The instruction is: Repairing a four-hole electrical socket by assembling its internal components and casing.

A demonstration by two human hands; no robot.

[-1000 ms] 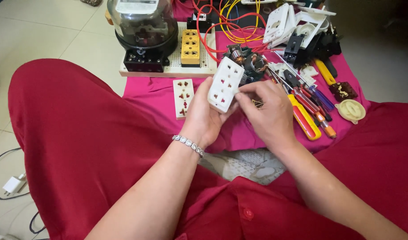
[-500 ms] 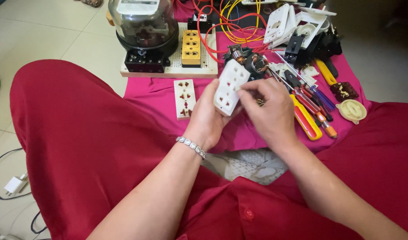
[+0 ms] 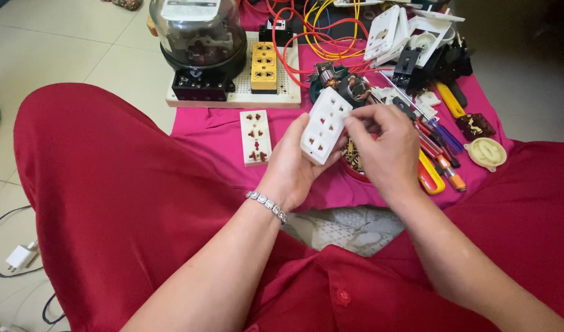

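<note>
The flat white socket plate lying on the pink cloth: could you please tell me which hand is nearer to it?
Left. The left hand is just beside the socket plate, holding a white socket block; the right hand is on the block's far side.

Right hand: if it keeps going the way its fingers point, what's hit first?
The right hand points up-left; its fingertips already touch the white socket plate held by the left hand. Beyond that, probably the motor armature; depth unclear.

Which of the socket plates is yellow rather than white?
The yellow socket strip on the perforated board beside the domed meter. The white socket plate lies on the pink cloth; another white one is in the left hand.
</note>
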